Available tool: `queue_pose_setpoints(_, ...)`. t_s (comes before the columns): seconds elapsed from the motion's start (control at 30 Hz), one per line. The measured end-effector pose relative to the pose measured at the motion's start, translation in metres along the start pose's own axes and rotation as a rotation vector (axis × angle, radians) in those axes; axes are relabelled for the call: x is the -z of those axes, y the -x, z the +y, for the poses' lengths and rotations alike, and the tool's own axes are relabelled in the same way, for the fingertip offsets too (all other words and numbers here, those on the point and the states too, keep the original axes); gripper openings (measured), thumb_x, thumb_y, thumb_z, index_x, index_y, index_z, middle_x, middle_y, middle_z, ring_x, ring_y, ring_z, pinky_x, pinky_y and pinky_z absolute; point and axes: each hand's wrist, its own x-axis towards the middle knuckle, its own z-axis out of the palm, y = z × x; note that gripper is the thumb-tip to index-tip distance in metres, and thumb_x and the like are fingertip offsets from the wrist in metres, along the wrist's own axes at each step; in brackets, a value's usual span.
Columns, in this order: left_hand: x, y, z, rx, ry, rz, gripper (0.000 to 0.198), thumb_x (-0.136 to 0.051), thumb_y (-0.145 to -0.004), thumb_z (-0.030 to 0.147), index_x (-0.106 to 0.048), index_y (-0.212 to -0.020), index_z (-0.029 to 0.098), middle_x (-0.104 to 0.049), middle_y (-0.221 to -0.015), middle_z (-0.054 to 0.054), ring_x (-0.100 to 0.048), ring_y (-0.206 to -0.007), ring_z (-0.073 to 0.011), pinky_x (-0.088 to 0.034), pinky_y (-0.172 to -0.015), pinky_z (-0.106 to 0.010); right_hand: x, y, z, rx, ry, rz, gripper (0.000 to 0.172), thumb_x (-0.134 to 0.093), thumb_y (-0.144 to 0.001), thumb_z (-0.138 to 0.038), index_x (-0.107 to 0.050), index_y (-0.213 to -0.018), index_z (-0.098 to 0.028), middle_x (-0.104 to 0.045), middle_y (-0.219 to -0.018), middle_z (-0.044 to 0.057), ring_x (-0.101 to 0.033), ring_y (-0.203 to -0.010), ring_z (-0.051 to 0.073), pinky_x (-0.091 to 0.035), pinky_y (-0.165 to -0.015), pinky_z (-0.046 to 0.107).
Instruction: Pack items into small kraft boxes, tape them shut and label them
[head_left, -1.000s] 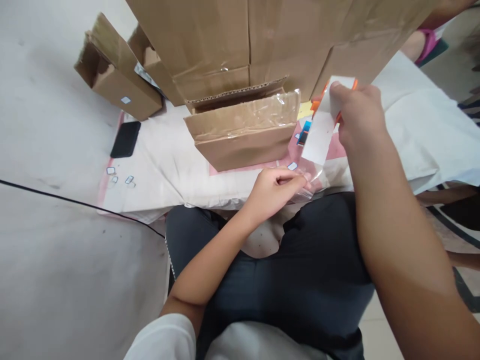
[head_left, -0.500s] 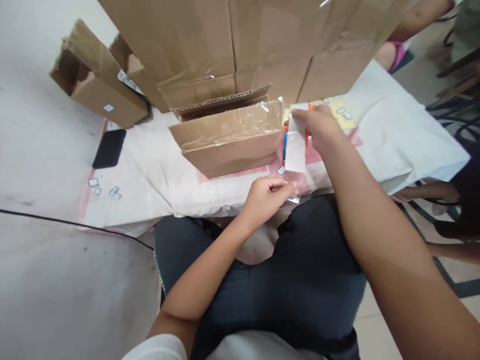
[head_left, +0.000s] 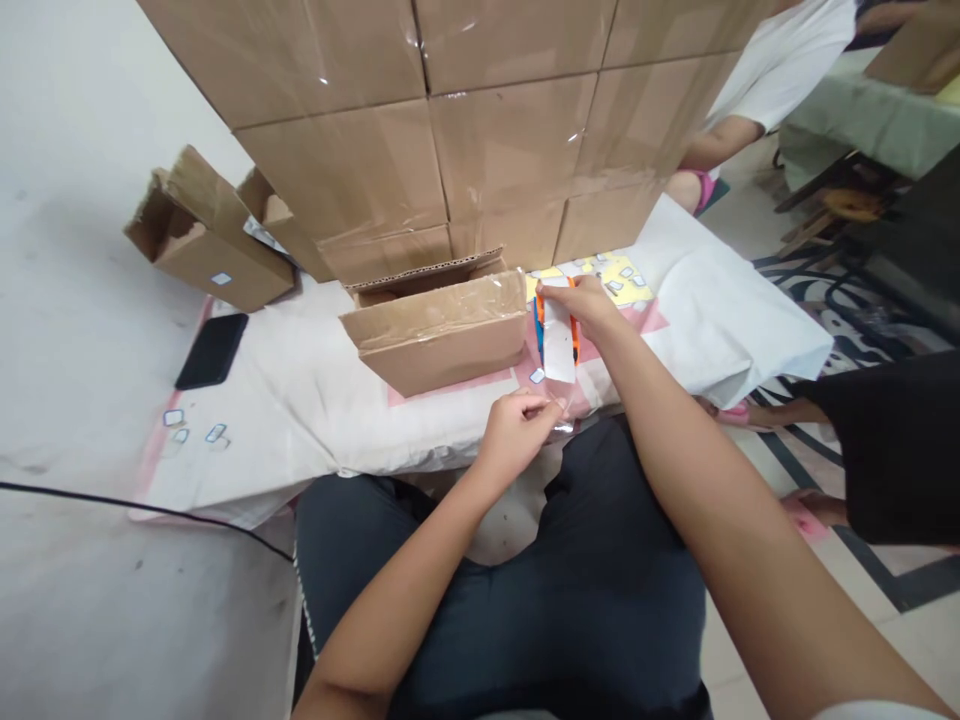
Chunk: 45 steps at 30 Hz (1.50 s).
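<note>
My right hand (head_left: 592, 303) grips a flat packet with a white card face (head_left: 558, 345); orange and blue parts show along its sides. From the packet's lower end hangs clear plastic film (head_left: 561, 400), which looks like a bag. My left hand (head_left: 512, 440) pinches the loose end of that film between thumb and fingers, just below the packet. Left of the packet stands an open cardboard box (head_left: 450, 345) with its flaps up. What lies inside the box is hidden.
A wall of taped cartons (head_left: 510, 140) rises behind the box. Two opened boxes, one nearer (head_left: 225, 265), lean at the left beside a black phone (head_left: 212, 352). The white cloth (head_left: 300, 400) covers the table. Other people sit or stand at the right.
The view has tilted up and shifted right, showing more cartons and people. Both hands keep their hold on the packet and the film, with little movement between them.
</note>
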Motion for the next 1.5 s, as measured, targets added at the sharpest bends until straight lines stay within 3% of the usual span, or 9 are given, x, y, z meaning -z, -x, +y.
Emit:
queue_pose_setpoints(0.1, -0.002, 0.000, -0.002, -0.009, 0.017, -0.005, 0.025, -0.063, -0.087, 0.032, -0.079, -0.073, 0.017, -0.059, -0.065, 0.000, -0.053, -0.067, -0.0147, -0.035, -0.064, -0.028, 0.006, 0.005, -0.007, 0.113, 0.278, 0.153, 0.056, -0.086, -0.057, -0.041, -0.054, -0.097, -0.019, -0.060, -0.085, 0.003, -0.059, -0.083, 0.023, -0.051, -0.074, 0.038)
queue_pose_setpoints(0.3, -0.005, 0.000, -0.003, -0.030, -0.014, 0.006, 0.026, -0.062, -0.085, 0.028, -0.072, -0.063, 0.017, -0.055, -0.065, 0.000, -0.053, -0.067, -0.0147, -0.035, -0.064, -0.028, 0.005, 0.026, -0.023, 0.312, 0.706, 0.238, 0.043, -0.077, -0.067, -0.043, -0.061, -0.097, -0.017, -0.059, -0.105, 0.012, -0.056, -0.099, 0.030, -0.048, -0.086, 0.043)
queue_pose_setpoints(0.4, -0.006, 0.000, -0.004, -0.050, -0.055, 0.020, 0.031, -0.061, -0.085, 0.028, -0.064, -0.056, 0.017, -0.049, -0.061, 0.002, -0.050, -0.066, -0.0141, -0.033, -0.063, -0.028, 0.000, 0.035, -0.027, 0.320, 0.810, 0.281, 0.042, -0.077, -0.069, -0.039, -0.064, -0.101, -0.015, -0.058, -0.111, 0.016, -0.054, -0.104, 0.032, -0.049, -0.085, 0.044)
queue_pose_setpoints(0.5, -0.006, 0.000, -0.003, -0.048, -0.090, 0.026, 0.034, -0.060, -0.084, 0.025, -0.055, -0.052, 0.017, -0.045, -0.060, 0.003, -0.048, -0.065, -0.0135, -0.031, -0.063, -0.028, -0.005, 0.042, -0.032, 0.322, 0.878, 0.270, 0.031, -0.071, -0.075, -0.029, -0.066, -0.100, -0.012, -0.058, -0.115, 0.019, -0.055, -0.105, 0.032, -0.050, -0.082, 0.043)
queue_pose_setpoints(0.63, -0.006, 0.001, -0.003, -0.052, -0.111, 0.033, 0.032, -0.059, -0.083, 0.023, -0.054, -0.053, 0.017, -0.045, -0.062, 0.003, -0.048, -0.065, -0.0133, -0.031, -0.063, -0.028, -0.008, 0.048, -0.037, 0.332, 0.948, 0.231, 0.024, -0.063, -0.084, -0.029, -0.068, -0.099, -0.011, -0.057, -0.118, 0.021, -0.056, -0.106, 0.033, -0.050, -0.082, 0.043)
queue_pose_setpoints(0.77, -0.007, 0.001, -0.002, -0.084, -0.135, 0.048, 0.032, -0.059, -0.084, 0.024, -0.055, -0.053, 0.018, -0.044, -0.062, 0.002, -0.048, -0.065, -0.0136, -0.031, -0.063, -0.028, -0.012, 0.056, -0.039, 0.376, 0.990, 0.233, 0.027, -0.055, -0.092, -0.030, -0.069, -0.101, -0.009, -0.059, -0.115, 0.023, -0.054, -0.110, 0.035, -0.048, -0.087, 0.045)
queue_pose_setpoints(0.97, -0.012, 0.001, -0.004, -0.085, -0.204, 0.061, 0.029, -0.060, -0.083, 0.022, -0.058, -0.054, 0.017, -0.045, -0.063, 0.002, -0.048, -0.064, -0.0131, -0.030, -0.064, -0.028, -0.015, 0.063, -0.042, 0.341, 0.953, 0.269, 0.031, -0.056, -0.090, -0.029, -0.065, -0.110, -0.007, -0.060, -0.115, 0.024, -0.053, -0.110, 0.036, -0.044, -0.091, 0.045)
queue_pose_setpoints(1.2, -0.019, 0.002, -0.006, -0.078, -0.193, 0.060, 0.030, -0.061, -0.085, 0.021, -0.063, -0.055, 0.017, -0.043, -0.062, 0.003, -0.047, -0.062, -0.0112, -0.029, -0.062, -0.026, 0.005, 0.050, -0.036, 0.385, 0.710, 0.231, 0.043, -0.063, -0.080, -0.026, -0.063, -0.119, -0.009, -0.062, -0.115, 0.019, -0.059, -0.103, 0.030, -0.046, -0.091, 0.040)
queue_pose_setpoints(1.5, -0.028, 0.002, -0.012, -0.103, -0.218, 0.031, 0.032, -0.061, -0.087, 0.022, -0.064, -0.056, 0.016, -0.041, -0.062, 0.004, -0.046, -0.062, -0.0103, -0.028, -0.062, -0.025, 0.016, 0.051, -0.035, 0.480, 0.656, 0.223, 0.038, -0.062, -0.078, -0.021, -0.070, -0.113, -0.008, -0.065, -0.109, 0.016, -0.061, -0.100, 0.026, -0.046, -0.093, 0.037)
